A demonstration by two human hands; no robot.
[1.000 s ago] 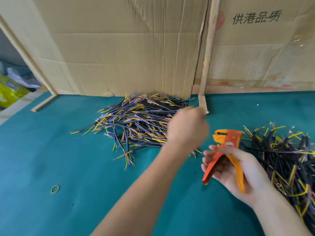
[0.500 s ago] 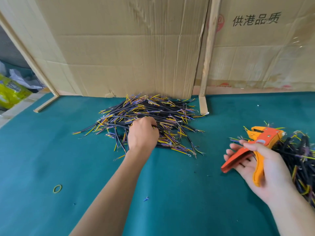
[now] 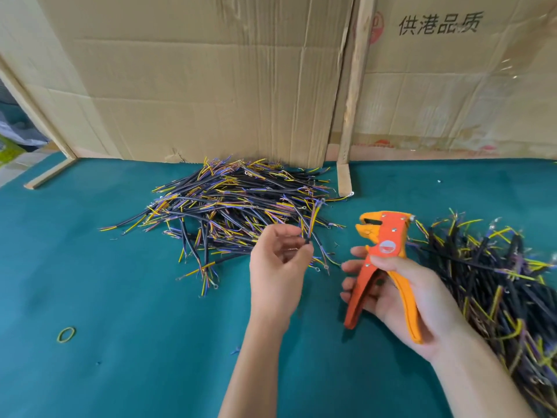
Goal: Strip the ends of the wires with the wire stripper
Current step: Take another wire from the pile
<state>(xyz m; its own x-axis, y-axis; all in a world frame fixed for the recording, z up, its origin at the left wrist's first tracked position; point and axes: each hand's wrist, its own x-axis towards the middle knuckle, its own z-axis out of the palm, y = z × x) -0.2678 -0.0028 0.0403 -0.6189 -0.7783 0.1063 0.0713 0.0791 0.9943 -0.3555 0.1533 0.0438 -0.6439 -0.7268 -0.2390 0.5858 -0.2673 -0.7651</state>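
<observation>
Wire stripper [image 3: 384, 267] sat in the right hand [image 3: 404, 300], right of frame centre, head up toward 12 o'clock with its notched yellow-orange nose facing 10 o'clock; handles splayed apart, orange one on the fingertip side, yellow-orange one across the palm; thumb lay over the pivot just below the round label; fingers curled behind the orange handle, so a grip, not squeezed. Left hand [image 3: 278, 267] was just at 9 o'clock of the stripper, apart from it; thumb and forefinger pinched the black sheath of a single wire [image 3: 310, 224]; wire stood nearly upright, coloured cores fanning out at its 12 o'clock end; other fingers loosely curled; image there is motion-blurred, so core count unreadable. Behind the left hand at 11 o'clock lay the left wire pile [image 3: 229, 209]: black-sheathed leads with yellow, purple and blue cores, some with ring terminals, resting on the green felt table [image 3: 120, 297]. A second wire pile [image 3: 497, 282] lay at 3 o'clock of the right hand, running off the frame's right edge. Yellow-green rubber band [image 3: 66, 334] lay flat at 8 o'clock, well apart from both hands. Cardboard panels [image 3: 211, 86] stood along the table's far edge, a wooden slat [image 3: 354, 86] upright between them; printed characters on the right panel.
</observation>
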